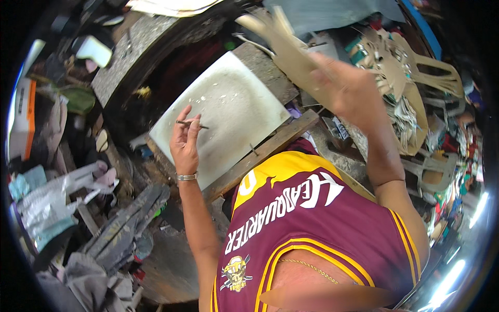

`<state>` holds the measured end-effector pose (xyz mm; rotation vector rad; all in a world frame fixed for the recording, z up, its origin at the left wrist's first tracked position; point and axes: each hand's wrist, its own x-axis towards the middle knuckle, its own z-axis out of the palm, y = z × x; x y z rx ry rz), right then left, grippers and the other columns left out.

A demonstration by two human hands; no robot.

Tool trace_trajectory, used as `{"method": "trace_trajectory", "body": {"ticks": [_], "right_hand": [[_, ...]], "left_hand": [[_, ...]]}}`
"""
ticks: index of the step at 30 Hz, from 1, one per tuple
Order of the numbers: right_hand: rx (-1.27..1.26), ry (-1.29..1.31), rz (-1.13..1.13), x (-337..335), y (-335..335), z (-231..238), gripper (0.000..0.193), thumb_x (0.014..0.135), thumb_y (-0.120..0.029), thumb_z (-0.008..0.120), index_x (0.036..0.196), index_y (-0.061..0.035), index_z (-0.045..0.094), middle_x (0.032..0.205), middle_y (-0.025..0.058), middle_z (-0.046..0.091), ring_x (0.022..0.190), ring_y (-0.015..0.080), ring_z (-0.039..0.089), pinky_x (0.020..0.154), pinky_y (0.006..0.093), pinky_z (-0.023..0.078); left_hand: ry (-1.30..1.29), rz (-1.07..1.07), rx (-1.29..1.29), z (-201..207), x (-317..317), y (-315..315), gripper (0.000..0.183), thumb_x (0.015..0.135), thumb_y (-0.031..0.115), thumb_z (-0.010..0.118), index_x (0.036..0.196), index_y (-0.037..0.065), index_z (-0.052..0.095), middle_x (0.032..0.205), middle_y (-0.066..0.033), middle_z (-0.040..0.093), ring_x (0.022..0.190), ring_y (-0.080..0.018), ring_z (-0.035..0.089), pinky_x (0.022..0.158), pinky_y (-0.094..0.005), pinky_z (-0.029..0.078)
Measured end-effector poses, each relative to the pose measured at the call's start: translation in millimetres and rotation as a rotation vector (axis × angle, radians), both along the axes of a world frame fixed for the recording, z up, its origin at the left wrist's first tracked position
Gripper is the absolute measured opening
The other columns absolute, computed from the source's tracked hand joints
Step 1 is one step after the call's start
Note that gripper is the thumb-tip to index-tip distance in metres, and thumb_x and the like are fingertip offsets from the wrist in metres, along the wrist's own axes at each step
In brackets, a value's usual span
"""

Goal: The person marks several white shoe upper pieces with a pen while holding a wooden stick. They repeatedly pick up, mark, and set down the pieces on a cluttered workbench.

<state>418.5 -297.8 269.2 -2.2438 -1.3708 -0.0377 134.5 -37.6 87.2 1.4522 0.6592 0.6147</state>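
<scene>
My left hand is over the left part of a worn white board. Its fingers pinch a thin dark pen-like tool, whose exact kind I cannot make out. Small pale scraps lie on the board above that hand. Up at the right, my right hand is smeared by motion. It grips long, flat tan pieces that look like stiff board, raised beyond the board's upper right corner. Their far ends are blurred too.
A wooden bar with a nail runs along the board's near edge. On the right, bundles of tan cut pieces are heaped by a plastic chair. Silvery wrapping and dark cloth clutter the left.
</scene>
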Motion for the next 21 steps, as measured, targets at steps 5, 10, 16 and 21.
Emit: {"method": "trace_trajectory", "body": {"ticks": [5, 10, 16, 21], "right_hand": [[-0.235, 0.215, 0.53, -115.5, 85.8, -74.0, 0.059, 0.106, -0.048, 0.071, 0.146, -0.0047, 0.068, 0.124, 0.0236, 0.078, 0.11, 0.039, 0.076, 0.092, 0.0485, 0.062], [-0.22, 0.441, 0.308, -96.9, 104.4, -134.4, 0.045, 0.099, -0.032, 0.083, 0.137, -0.0086, 0.074, 0.127, 0.0198, 0.077, 0.113, 0.0385, 0.075, 0.098, 0.0452, 0.06], [-0.334, 0.331, -0.062, -23.9, 113.3, -151.3, 0.047, 0.098, -0.029, 0.083, 0.133, 0.0, 0.072, 0.118, 0.0223, 0.077, 0.116, 0.0394, 0.074, 0.097, 0.0499, 0.058], [-0.262, 0.185, -0.049, -49.2, 116.2, -171.0, 0.069, 0.089, -0.026, 0.09, 0.149, -0.0029, 0.063, 0.114, 0.0185, 0.077, 0.106, 0.0379, 0.075, 0.095, 0.0478, 0.058]], "left_hand": [[-0.241, 0.17, -0.423, -9.4, -42.5, 1.5, 0.027, 0.113, 0.025, 0.069, 0.133, 0.008, 0.065, 0.136, -0.0093, 0.073, 0.125, -0.0202, 0.07, 0.1, -0.0414, 0.06], [-0.026, 0.329, -0.519, -26.9, -85.2, 7.4, 0.023, 0.11, 0.028, 0.074, 0.126, 0.012, 0.069, 0.123, 0.0006, 0.075, 0.116, -0.0133, 0.068, 0.098, -0.0388, 0.052], [0.482, 0.479, 0.216, -41.5, -71.9, 14.1, 0.045, 0.102, 0.038, 0.081, 0.119, -0.004, 0.083, 0.168, -0.0165, 0.052, 0.146, -0.0323, 0.056, 0.121, -0.0438, 0.043], [0.666, 0.451, 0.422, -32.2, -56.0, 15.6, 0.038, 0.099, 0.037, 0.082, 0.116, 0.003, 0.085, 0.162, -0.0189, 0.059, 0.147, -0.0388, 0.053, 0.123, -0.0486, 0.04]]}}
